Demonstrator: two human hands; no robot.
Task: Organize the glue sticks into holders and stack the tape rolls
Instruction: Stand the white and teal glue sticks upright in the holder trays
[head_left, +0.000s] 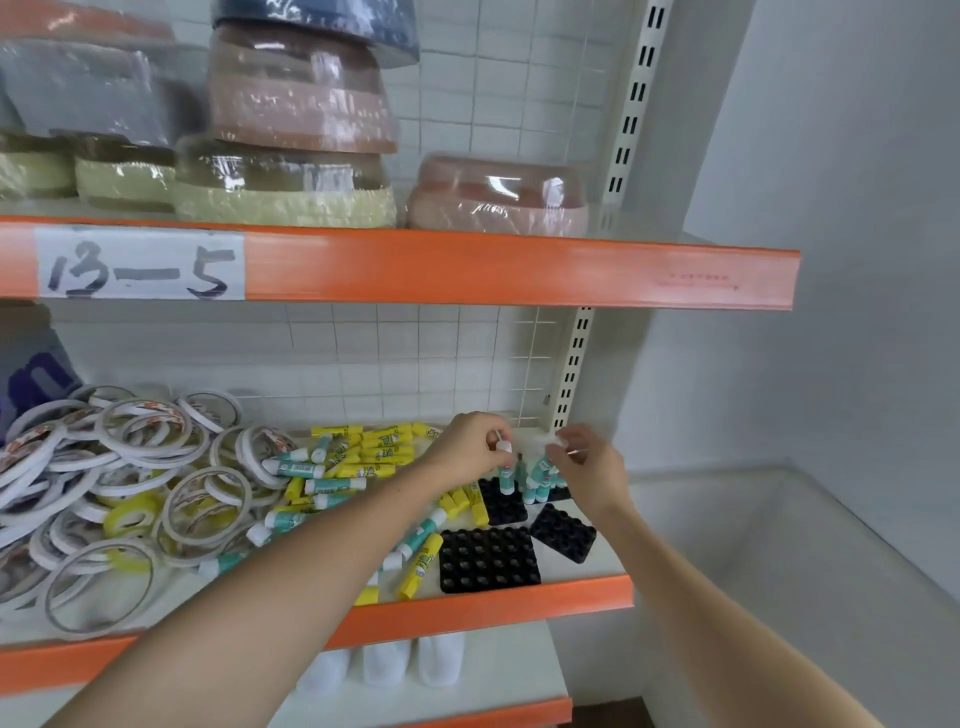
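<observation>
Head view: left hand (470, 447) pinches teal glue stick (505, 475) over rear holder (501, 501); right hand (587, 462) grips adjacent sticks. Crowding risks toppling seated sticks.

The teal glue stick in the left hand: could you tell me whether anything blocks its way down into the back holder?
Nothing visible does. The left hand holds the glue stick upright over the back holder, beside teal sticks already standing there; the sockets in front look free.

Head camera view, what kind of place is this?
Probably a shop stockroom: orange-edged shelving with a handwritten label, loose tape rolls and glue sticks in bulk, and plastic-wrapped goods above.
</observation>
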